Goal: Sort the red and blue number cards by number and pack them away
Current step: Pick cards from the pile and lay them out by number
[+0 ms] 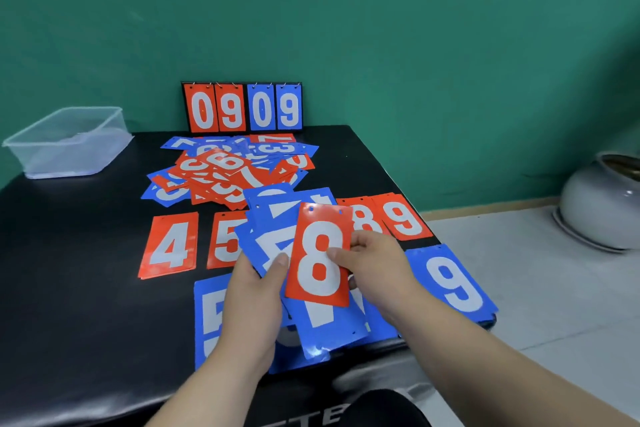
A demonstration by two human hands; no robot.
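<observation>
Your right hand (374,263) pinches a red 8 card (318,253) at its right edge, thumb on the face. Your left hand (252,302) grips a fan of blue cards (273,218) just behind it. On the black table (86,288) lie a red 4 (169,246), a red 9 (401,217) and a blue 9 (453,282). A mixed pile (225,170) sits farther back, with a clear tub (69,140) at the far left.

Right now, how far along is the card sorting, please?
Done: red piles 4, 5, 8, 9 and blue piles 5, 9 laid out. In hand: right hand pinches a red 8 card, left hand fans blue cards. Left: the mixed heap; plastic box unfilled.
</observation>
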